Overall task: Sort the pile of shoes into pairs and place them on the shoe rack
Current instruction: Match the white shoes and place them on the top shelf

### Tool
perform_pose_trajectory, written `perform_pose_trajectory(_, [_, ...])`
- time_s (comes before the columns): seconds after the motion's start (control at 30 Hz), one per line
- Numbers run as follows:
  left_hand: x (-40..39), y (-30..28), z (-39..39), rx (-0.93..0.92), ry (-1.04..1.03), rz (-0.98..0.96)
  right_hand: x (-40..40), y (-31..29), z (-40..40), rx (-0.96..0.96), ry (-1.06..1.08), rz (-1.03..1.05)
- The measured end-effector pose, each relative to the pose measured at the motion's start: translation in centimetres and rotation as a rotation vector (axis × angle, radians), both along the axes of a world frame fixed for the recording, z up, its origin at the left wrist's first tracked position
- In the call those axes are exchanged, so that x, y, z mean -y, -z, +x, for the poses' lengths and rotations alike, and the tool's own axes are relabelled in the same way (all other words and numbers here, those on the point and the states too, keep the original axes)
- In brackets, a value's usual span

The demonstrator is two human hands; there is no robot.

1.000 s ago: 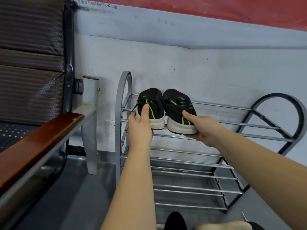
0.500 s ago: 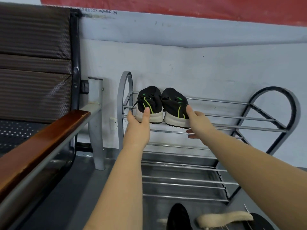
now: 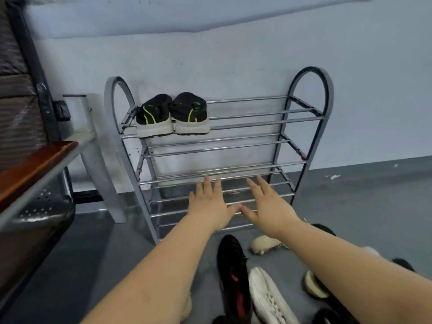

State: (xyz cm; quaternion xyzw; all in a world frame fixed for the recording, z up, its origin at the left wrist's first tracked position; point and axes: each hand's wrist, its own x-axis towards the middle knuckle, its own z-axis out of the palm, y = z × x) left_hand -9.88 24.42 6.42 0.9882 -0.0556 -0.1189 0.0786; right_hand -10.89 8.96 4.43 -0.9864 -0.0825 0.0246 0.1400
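Now my left hand [image 3: 208, 206] and right hand [image 3: 268, 206] are both empty, fingers spread flat before the shoe rack [image 3: 306, 106]. The black-and-green sneakers [image 3: 173, 115] sit paired on top. The black-and-red shoe [image 3: 233, 272] on the floor looks light and stiff; I would hold its heel.

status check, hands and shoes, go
Left hand and right hand open, empty. Black-green pair on shoe rack top shelf. Pile on floor unsorted: black-red shoe, white shoe.
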Motion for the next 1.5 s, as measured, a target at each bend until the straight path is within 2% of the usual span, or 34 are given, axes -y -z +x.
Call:
perform_pose_trajectory(0.17, [4.5, 3.3, -2.8, 0.037, 0.452, 0.185, 6.5, 4.8, -5.3, -0.116, 0.006, -0.175])
perform_pose_trajectory(0.27, [6.0, 5.8, -4.7, -0.029, 0.612, 0.316, 10.6, 7.5, -8.3, -0.203, 0.052, -0.224])
perform_pose_trajectory(0.37, [7.3, 8.3, -6.3, -0.113, 0.686, 0.403, 14.5, 9.9, -11.1, -0.290, 0.148, -0.241])
perform_pose_trajectory(0.57, [10.4, 11.1, -8.2, -0.179, 0.733, 0.403, 20.0, 13.9, -14.3, -0.404, 0.332, -0.199])
perform_pose_trajectory(0.77, [13.2, 13.9, -8.5, -0.229, 0.772, 0.458, 23.1, 16.4, -15.9, -0.431, 0.378, -0.196])
perform_pose_trajectory(0.93, [18.0, 16.6, -8.4, -0.297, 0.783, 0.418, 26.3, 18.1, -16.6, -0.491, 0.438, -0.166])
perform_pose_trajectory(1.13, [25.2, 18.4, -8.4, -0.320, 0.833, 0.330, 32.5, 18.1, -14.6, -0.456, 0.554, -0.183])
perform_pose_trajectory(1.37, [29.7, 21.3, -7.5, -0.413, 0.716, 0.199, 39.2, 19.4, -13.9, -0.461, 0.676, -0.196])
perform_pose_trajectory(1.5, [31.7, 23.4, -6.8, -0.485, 0.612, 0.087, 41.6, 22.6, -14.8, -0.421, 0.864, -0.155])
